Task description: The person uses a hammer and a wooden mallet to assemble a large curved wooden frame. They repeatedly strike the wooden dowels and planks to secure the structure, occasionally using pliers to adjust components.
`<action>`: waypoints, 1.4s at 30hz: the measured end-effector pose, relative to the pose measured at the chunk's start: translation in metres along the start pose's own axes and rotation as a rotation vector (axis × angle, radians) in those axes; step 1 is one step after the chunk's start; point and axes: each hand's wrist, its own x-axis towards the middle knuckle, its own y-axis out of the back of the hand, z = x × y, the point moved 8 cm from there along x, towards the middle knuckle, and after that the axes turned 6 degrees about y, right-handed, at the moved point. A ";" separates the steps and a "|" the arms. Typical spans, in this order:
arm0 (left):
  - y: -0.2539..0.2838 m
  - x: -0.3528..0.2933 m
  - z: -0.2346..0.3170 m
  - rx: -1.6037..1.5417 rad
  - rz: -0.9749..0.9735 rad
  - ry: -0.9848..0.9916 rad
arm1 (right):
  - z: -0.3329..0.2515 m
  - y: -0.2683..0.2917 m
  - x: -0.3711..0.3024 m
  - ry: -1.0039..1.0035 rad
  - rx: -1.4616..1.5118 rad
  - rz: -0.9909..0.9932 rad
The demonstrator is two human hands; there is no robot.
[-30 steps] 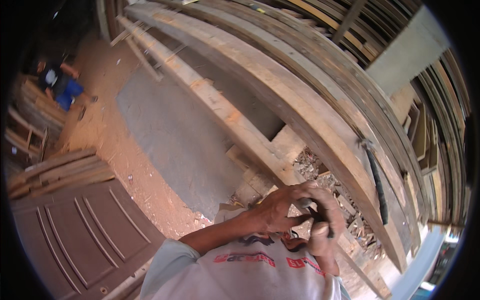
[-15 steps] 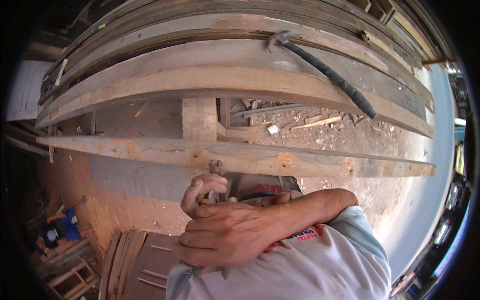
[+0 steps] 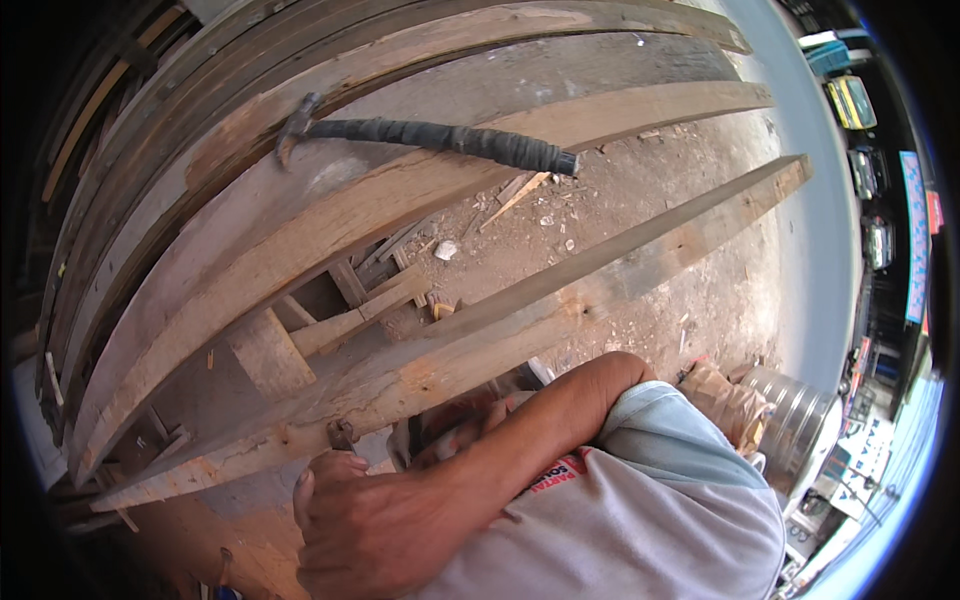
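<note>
My right hand (image 3: 375, 525) is closed, its back toward me, with the forearm crossing in front of my chest. It grips pincers (image 3: 341, 434), whose rusty metal head shows above my knuckles against the near wooden beam (image 3: 420, 375). My left hand (image 3: 316, 478) is mostly hidden behind the right one; a few curled fingers show at the pincers. The beam has dark nail holes and orange stains along its side. Beyond it, a claw hammer (image 3: 430, 136) with a black wrapped handle lies across the boards, its head at the left.
Long planks (image 3: 330, 215) lie side by side past the beam. A short wooden crosspiece (image 3: 270, 352) sits between them, above ground strewn with wood scraps. To the right stand a metal drum (image 3: 795, 410) and a brown sack (image 3: 725, 405). Farther right runs a road (image 3: 815, 200) with vehicles.
My view has turned to the right, so the beam and planks now slant up to the right. My hands appear lower and farther left, still around the pincers at the beam.
</note>
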 end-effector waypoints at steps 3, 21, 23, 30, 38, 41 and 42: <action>-0.017 0.006 -0.002 -0.011 -0.086 -0.025 | 0.011 0.011 -0.004 -0.088 -0.023 0.078; 0.151 -0.058 -0.065 0.200 -0.234 0.208 | 0.007 -0.100 0.034 -0.022 -0.456 -0.243; 0.189 -0.091 -0.103 0.283 -0.273 0.357 | 0.005 -0.107 0.043 -0.074 -0.367 -0.046; 0.303 -0.193 -0.176 0.436 -0.427 0.696 | -0.026 -0.182 0.103 0.176 -0.341 0.349; 0.389 -0.184 -0.169 0.444 -0.165 0.673 | 0.096 -0.214 0.082 -0.344 -0.475 0.549; 0.397 -0.165 -0.178 0.353 -0.199 0.724 | 0.097 -0.230 0.090 -0.271 -0.424 0.520; 0.403 -0.153 -0.182 0.375 -0.195 0.696 | 0.100 -0.233 0.093 -0.266 -0.413 0.505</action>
